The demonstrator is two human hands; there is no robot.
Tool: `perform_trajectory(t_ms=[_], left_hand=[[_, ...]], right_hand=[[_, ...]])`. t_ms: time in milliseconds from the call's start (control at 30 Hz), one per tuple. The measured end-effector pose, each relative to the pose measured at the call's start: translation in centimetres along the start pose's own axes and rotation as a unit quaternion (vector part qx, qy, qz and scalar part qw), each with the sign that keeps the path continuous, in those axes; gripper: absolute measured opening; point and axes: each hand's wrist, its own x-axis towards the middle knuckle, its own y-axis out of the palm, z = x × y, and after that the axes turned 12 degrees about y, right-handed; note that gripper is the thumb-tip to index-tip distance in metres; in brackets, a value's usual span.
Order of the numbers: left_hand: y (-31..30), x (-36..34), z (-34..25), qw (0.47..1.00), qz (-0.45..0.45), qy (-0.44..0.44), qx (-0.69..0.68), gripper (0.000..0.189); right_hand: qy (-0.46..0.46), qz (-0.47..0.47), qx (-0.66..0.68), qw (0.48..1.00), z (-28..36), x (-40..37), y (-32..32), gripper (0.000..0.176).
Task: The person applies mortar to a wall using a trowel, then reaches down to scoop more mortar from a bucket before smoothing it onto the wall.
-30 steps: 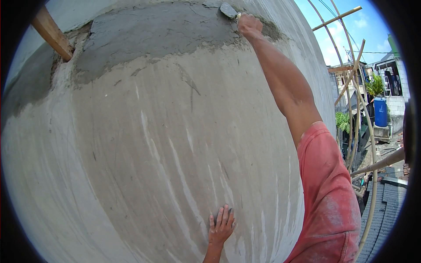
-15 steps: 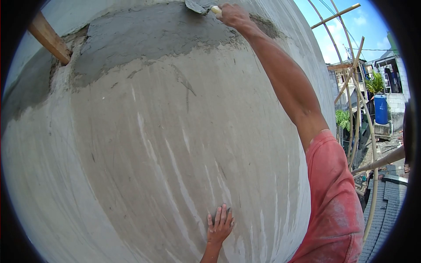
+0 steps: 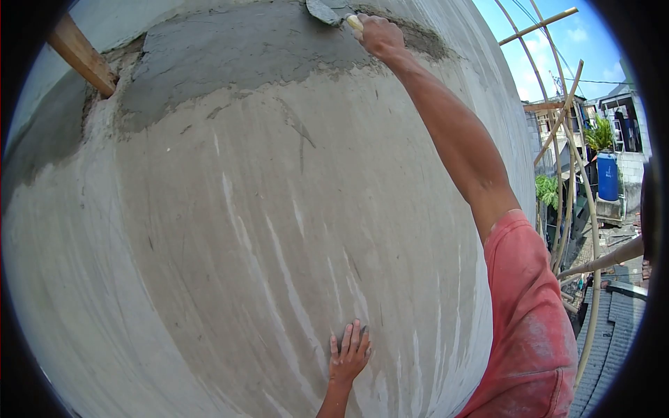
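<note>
Overhead at the top of the view, my right hand (image 3: 381, 35) is closed around the pale handle of a trowel (image 3: 323, 12). The trowel's grey blade lies at the upper part of a band of wet grey mortar (image 3: 230, 52) on the wall (image 3: 209, 230). Rough, darker mortar shows just right of my hand. Low on the wall, my left hand (image 3: 350, 354) rests flat against the dry surface, fingers stretched and slightly apart, holding nothing visible.
A wooden beam (image 3: 82, 56) juts from the wall at upper left. Bamboo scaffolding poles (image 3: 592, 230) stand on the right. Beyond them are a blue barrel (image 3: 607, 176), houses, plants and a corrugated roof (image 3: 613, 341) below.
My right hand and the trowel have shifted slightly right and down along the mortar. My left hand stays on the same patch of wall.
</note>
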Motion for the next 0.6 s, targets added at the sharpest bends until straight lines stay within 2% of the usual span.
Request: perform_trajectory(t_ms=[33, 167, 233, 367, 433, 467, 533, 600], left_hand=[[0.1, 0.1, 0.0, 1.000, -0.002, 0.000, 0.000, 0.030], [0.0, 0.0, 0.1, 1.000, -0.005, 0.002, 0.004, 0.029], [0.0, 0.1, 0.1, 1.000, -0.007, 0.003, 0.002, 0.029], [-0.1, 0.1, 0.1, 1.000, -0.002, 0.002, -0.002, 0.029], [-0.1, 0.2, 0.1, 1.000, -0.010, 0.005, -0.002, 0.028], [-0.1, 0.1, 0.0, 1.000, -0.009, 0.007, -0.002, 0.028], [0.2, 0.2, 0.0, 1.000, -0.013, 0.003, -0.001, 0.029], [0.1, 0.1, 0.0, 1.000, -0.012, 0.001, -0.003, 0.028]], right_hand=[[-0.040, -0.031, 0.012, 0.999, 0.6, -1.0, -0.2, 0.038], [-0.042, -0.061, 0.026, 0.997, 1.9, -3.9, -1.0, 0.035], [-0.051, -0.157, -0.011, 0.986, 1.0, -3.0, 0.9, 0.032], [-0.027, -0.149, -0.046, 0.987, -1.3, -2.1, 3.4, 0.030], [0.056, -0.133, -0.039, 0.989, -2.3, -2.2, 3.9, 0.029], [0.058, -0.132, -0.039, 0.989, -3.1, -2.3, 4.0, 0.029], [0.125, -0.046, -0.013, 0.991, -3.6, -2.5, 2.8, 0.031], [0.141, -0.037, 0.001, 0.989, -3.5, -2.9, 2.4, 0.031]])
